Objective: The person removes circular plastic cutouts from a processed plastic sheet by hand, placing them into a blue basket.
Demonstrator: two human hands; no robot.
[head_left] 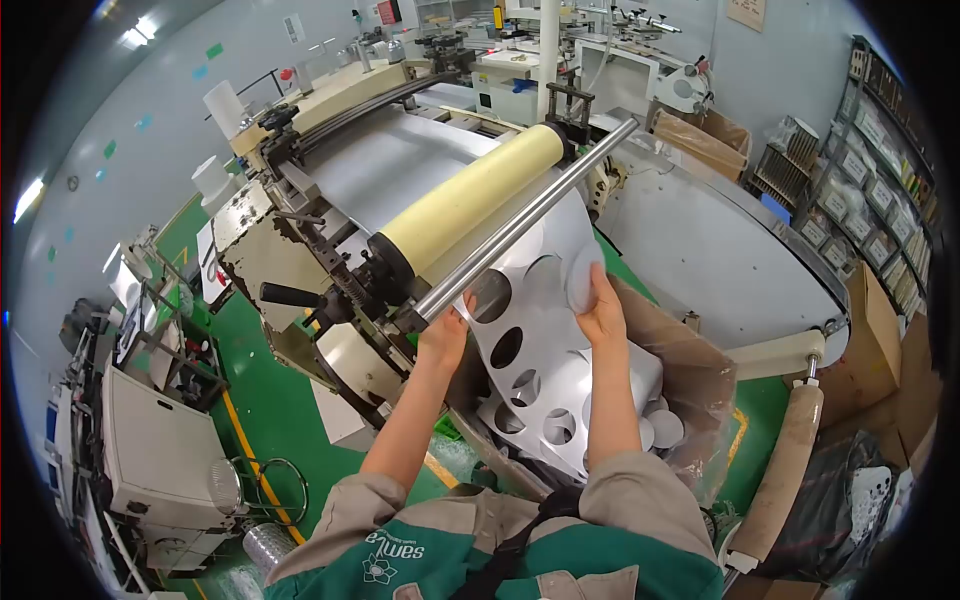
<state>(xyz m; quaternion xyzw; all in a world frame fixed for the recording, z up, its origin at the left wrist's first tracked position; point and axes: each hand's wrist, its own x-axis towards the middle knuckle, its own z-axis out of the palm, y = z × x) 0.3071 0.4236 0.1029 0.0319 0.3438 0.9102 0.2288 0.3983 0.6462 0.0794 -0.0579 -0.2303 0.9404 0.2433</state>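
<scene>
A white sheet punched with round holes hangs down from the machine into a box lined with clear plastic. My right hand holds a white disc upright in front of the sheet, thumb on one face. My left hand is closed at the sheet's left edge, just under the steel bar, its fingertips partly hidden. Loose white discs lie in the box beside the folded lower part of the sheet.
Above the bar sits a yellow roller with a black-handled lever at its left. A grey metal panel stands to the right, near a brown-wrapped roll. A white cabinet is at left on the green floor.
</scene>
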